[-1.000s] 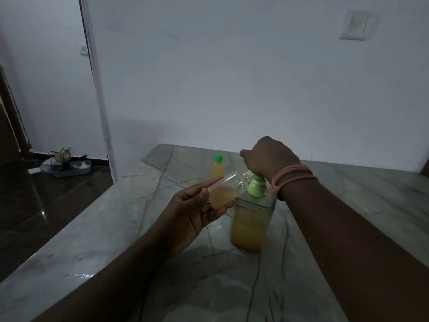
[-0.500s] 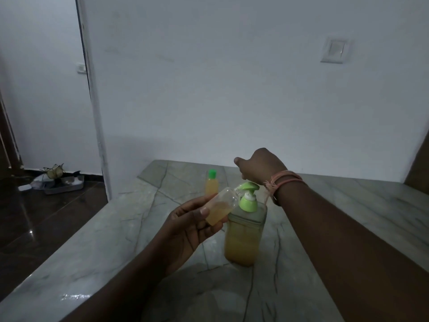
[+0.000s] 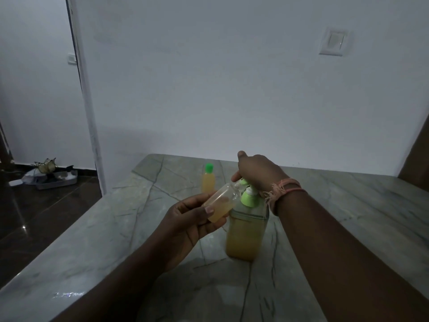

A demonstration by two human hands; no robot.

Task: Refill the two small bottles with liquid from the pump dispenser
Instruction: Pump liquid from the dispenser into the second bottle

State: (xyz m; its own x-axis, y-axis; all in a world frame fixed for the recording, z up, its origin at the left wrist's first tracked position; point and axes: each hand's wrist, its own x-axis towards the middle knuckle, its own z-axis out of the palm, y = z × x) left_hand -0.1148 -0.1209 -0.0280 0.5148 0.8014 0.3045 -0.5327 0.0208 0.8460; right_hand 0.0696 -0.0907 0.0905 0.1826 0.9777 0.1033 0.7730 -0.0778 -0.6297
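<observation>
The pump dispenser [image 3: 246, 235], a clear bottle of yellow liquid with a green pump, stands on the marble table [image 3: 348, 205]. My right hand [image 3: 257, 173] lies on top of the pump head with its fingers curled over it, hiding most of the nozzle. My left hand [image 3: 185, 219] grips a small uncapped bottle [image 3: 222, 203], tilted with its mouth at the nozzle; yellow liquid fills its lower part. A second small bottle [image 3: 208, 182], full and with a green cap, stands upright behind them.
The table's left edge drops to a dark glossy floor, where a tray of clutter [image 3: 55, 180] sits by a doorway. A white wall rises just behind the table. A brown piece of furniture [image 3: 415, 163] stands at the far right.
Half a second ago my right hand was lifted off the raised pump head; now it is back down on it. The left hand keeps the small bottle at the nozzle.
</observation>
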